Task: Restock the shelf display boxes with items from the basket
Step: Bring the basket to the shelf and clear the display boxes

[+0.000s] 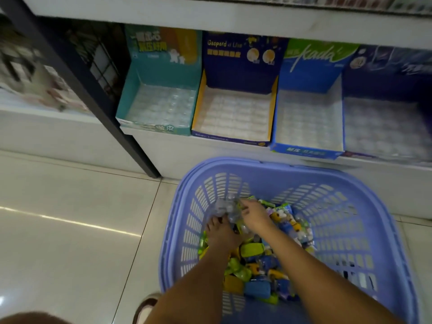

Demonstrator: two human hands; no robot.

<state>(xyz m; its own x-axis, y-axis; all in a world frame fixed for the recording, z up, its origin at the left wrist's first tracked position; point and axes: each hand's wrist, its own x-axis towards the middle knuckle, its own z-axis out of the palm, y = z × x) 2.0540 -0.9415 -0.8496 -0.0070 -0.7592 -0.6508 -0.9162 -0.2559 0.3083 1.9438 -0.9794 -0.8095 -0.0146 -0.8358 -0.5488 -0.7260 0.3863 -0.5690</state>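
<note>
At ten o'clock, black post [92, 94]; at twelve, boxes [240, 73] with clear trays [233, 113]. In basket [339, 206], bright items [251, 250]. Grips clear packet [225, 208] with left hand [222, 235], pinches it with right hand [254, 217].

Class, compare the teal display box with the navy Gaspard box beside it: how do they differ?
The teal box is teal inside and out; the navy box has yellow inner side walls. The teal box stands at the row's left end by the black post; the navy box sits between two boxes. Both hold empty gridded trays.
</note>
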